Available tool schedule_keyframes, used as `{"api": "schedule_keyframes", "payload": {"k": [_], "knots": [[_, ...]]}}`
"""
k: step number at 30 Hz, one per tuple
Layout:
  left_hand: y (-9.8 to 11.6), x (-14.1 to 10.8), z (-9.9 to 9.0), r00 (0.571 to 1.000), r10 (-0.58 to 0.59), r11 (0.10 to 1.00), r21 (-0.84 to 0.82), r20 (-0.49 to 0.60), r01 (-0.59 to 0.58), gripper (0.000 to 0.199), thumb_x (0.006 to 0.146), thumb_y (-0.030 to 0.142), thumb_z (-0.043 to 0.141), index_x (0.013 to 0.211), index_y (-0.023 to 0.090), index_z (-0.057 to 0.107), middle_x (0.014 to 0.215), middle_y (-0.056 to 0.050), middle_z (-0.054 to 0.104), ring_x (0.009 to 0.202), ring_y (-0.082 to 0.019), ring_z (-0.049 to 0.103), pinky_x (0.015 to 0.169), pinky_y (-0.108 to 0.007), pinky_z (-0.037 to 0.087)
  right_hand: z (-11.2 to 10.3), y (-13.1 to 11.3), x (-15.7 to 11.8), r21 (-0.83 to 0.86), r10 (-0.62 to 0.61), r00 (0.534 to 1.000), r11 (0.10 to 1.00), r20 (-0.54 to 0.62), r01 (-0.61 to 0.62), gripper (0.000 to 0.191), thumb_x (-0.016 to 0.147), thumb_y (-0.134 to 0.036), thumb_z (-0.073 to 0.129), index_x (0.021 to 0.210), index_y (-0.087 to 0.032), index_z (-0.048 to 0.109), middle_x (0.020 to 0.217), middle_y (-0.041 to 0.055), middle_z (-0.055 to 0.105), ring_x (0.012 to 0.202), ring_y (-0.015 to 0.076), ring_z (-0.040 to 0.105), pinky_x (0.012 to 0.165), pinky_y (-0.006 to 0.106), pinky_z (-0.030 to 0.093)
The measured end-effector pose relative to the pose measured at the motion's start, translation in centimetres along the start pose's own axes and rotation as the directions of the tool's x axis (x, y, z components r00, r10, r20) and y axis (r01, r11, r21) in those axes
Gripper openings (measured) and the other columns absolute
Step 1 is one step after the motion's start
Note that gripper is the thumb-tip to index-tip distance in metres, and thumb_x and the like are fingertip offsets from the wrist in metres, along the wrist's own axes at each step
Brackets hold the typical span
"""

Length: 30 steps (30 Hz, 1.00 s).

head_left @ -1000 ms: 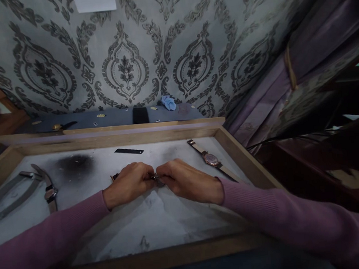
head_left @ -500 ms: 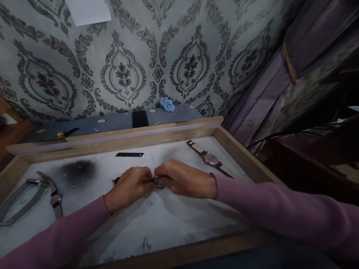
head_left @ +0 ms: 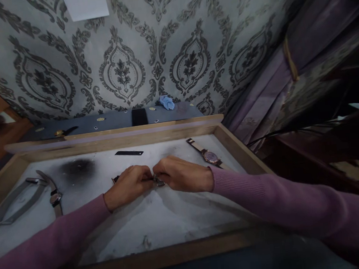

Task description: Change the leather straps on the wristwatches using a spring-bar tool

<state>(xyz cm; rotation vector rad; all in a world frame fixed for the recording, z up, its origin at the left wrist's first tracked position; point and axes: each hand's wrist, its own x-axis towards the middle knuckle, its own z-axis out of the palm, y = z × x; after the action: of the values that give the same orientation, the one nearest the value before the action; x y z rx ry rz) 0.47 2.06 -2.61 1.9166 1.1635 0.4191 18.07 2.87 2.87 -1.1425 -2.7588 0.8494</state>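
A small wristwatch (head_left: 160,182) is pinched between my two hands over the middle of the tray; its round metal case shows in the gap between my fingertips. My left hand (head_left: 131,183) is closed on its strap side, and a dark strap end (head_left: 116,179) pokes out behind the knuckles. From the other side my right hand (head_left: 183,174) is closed at the case, with thumb and fingers bent down onto it. The fingertips and most of the strap are hidden.
The shallow wooden-framed tray (head_left: 114,147) has a white floor. Inside lie grey-handled pliers (head_left: 14,203), a watch (head_left: 55,198) at left, a black blade (head_left: 129,153) and another watch (head_left: 211,157) at right. Behind are a black phone-like slab (head_left: 139,117) and a blue crumpled cloth (head_left: 166,102).
My right hand and forearm have risen slightly. My left hand stays almost in place, and the watch is still held between both hands. The camera view has shifted a little.
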Motion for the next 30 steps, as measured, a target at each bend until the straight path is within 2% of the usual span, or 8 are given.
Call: {"api": "schedule_keyframes", "payload": {"k": [9, 16, 22, 30], "knots": [[-0.3, 0.3, -0.1, 0.999, -0.032, 0.999, 0.016, -0.018, 0.032, 0.018, 0.077, 0.034, 0.063, 0.079, 0.017, 0.067, 0.074, -0.004, 0.070, 0.075, -0.022, 0.064, 0.063, -0.028, 0.047, 0.6, 0.1, -0.7, -0.067, 0.054, 0.995, 0.996, -0.081, -0.059, 0.021, 0.080, -0.001, 0.051, 0.064, -0.012, 0.060, 0.056, -0.0010, 0.051, 0.056, 0.0090, 0.042, 0.055, 0.024, 0.025], [-0.4, 0.5, 0.0, 0.997, -0.064, 0.998, -0.025, -0.031, 0.063, 0.014, 0.074, 0.031, 0.064, 0.078, 0.017, 0.065, 0.073, -0.003, 0.070, 0.072, -0.021, 0.064, 0.060, -0.027, 0.045, 1.1, 0.3, -1.2, 0.000, 0.084, 0.990, 0.996, -0.112, -0.085, 0.022, 0.079, 0.000, 0.050, 0.062, -0.013, 0.053, 0.053, -0.0044, 0.041, 0.054, 0.0080, 0.036, 0.053, 0.023, 0.022], [-0.2, 0.6, -0.1, 0.998, -0.058, 0.994, -0.093, 0.026, 0.060, 0.011, 0.074, 0.028, 0.062, 0.077, 0.017, 0.060, 0.073, -0.002, 0.069, 0.070, -0.018, 0.063, 0.058, -0.025, 0.042, 1.6, 0.5, -1.6, 0.062, 0.096, 0.983, 0.994, -0.155, -0.087, 0.024, 0.079, 0.001, 0.049, 0.060, -0.014, 0.050, 0.052, -0.0059, 0.038, 0.052, 0.0073, 0.034, 0.053, 0.023, 0.021], [0.3, 0.5, -0.2, 0.997, -0.058, 0.992, -0.110, 0.044, 0.063, 0.014, 0.075, 0.030, 0.061, 0.077, 0.017, 0.059, 0.073, -0.002, 0.069, 0.068, -0.017, 0.062, 0.057, -0.024, 0.040, 1.7, 0.3, -2.1, 0.196, 0.170, 0.974, 0.971, -0.150, -0.139, 0.023, 0.079, 0.000, 0.046, 0.063, -0.014, 0.052, 0.055, -0.0017, 0.055, 0.050, 0.0079, 0.045, 0.052, 0.022, 0.024]]}}
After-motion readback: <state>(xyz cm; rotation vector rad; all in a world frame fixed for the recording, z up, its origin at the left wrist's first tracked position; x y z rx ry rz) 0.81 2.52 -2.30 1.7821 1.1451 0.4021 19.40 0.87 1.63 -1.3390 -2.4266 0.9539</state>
